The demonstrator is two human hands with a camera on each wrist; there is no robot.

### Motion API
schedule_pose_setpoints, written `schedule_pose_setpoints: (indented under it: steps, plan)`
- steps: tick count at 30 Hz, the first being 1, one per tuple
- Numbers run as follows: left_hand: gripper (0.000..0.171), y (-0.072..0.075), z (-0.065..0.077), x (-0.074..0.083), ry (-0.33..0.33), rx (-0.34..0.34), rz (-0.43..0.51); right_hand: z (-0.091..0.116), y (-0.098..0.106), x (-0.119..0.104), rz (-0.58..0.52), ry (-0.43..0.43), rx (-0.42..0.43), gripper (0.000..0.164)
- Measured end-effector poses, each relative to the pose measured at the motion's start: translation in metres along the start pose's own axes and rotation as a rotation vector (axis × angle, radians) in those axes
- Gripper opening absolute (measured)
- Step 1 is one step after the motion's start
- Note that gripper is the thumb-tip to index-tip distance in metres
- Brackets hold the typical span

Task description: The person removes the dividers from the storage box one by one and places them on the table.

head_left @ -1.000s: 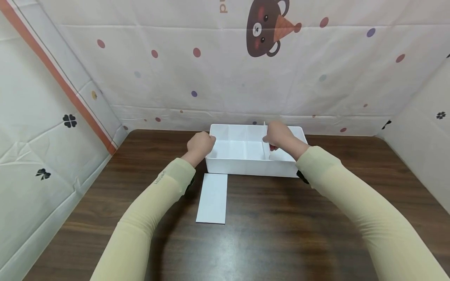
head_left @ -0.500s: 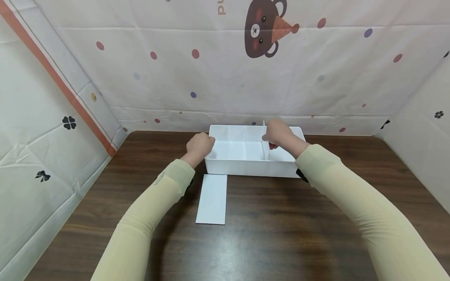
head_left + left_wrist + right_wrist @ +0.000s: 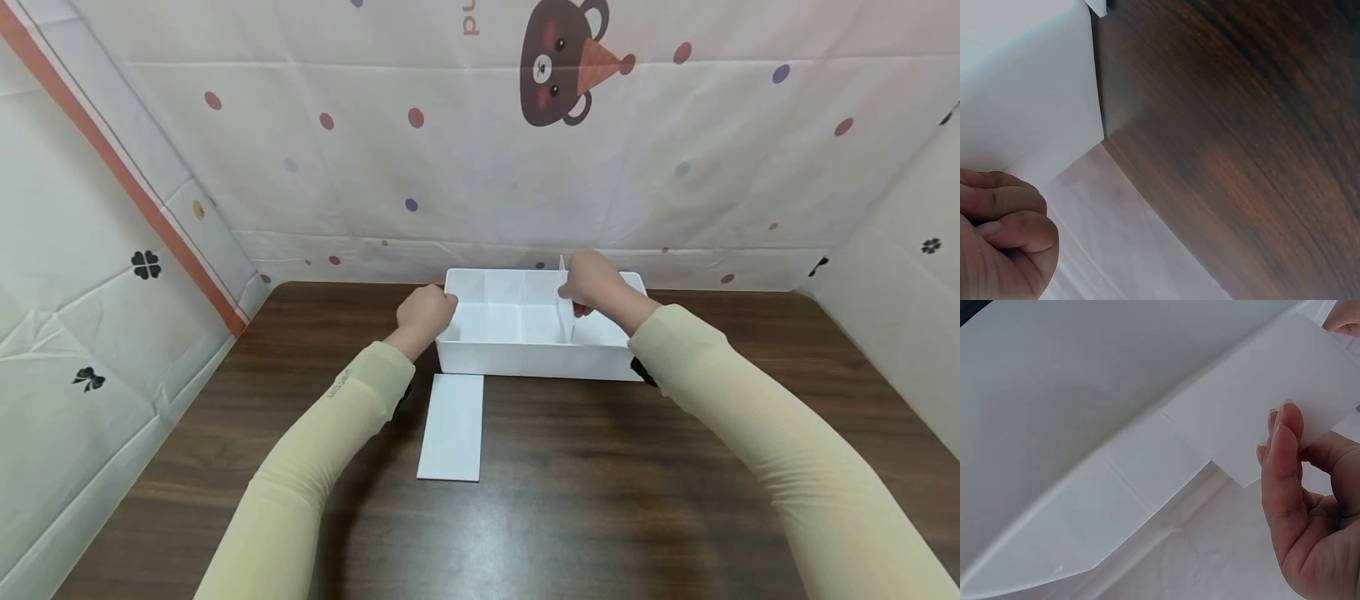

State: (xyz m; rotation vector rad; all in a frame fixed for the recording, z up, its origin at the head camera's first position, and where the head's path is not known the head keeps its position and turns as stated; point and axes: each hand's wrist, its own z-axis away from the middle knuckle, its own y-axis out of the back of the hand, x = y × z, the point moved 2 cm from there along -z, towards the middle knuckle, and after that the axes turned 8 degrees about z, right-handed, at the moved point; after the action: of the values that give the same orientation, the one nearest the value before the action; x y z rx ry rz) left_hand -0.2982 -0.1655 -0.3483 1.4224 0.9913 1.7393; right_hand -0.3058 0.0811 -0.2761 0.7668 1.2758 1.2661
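A white plastic box (image 3: 536,360), split into compartments, stands at the back of the table. My left hand (image 3: 426,311) holds the rim of its left end wall, with the fingers curled in the left wrist view (image 3: 1007,228). Inside the box, toward its right side, my right hand (image 3: 596,283) pinches a thin white divider panel (image 3: 1279,381) between thumb and fingers. The divider stands slightly tilted across the box, and its far upper corner rises above the back rim. Whether its lower edge sits in a slot is hidden.
A flat white panel (image 3: 452,427) lies on the dark wooden table (image 3: 570,492), just in front of the box's left end. Behind the box hangs a patterned white cloth (image 3: 337,158), close to its back wall. More cloth flanks both sides.
The head view has tilted up very slightly. Both hands, the box and the divider keep nearly the same positions.
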Motion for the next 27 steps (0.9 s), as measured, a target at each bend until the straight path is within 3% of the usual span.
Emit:
schedule_pose_setpoints:
  steps: [27]
  plan:
    - [0.051,0.0,0.0,0.0,0.003,-0.011,-0.001,0.0,0.012,-0.002,0.004,0.007,-0.002,0.025]
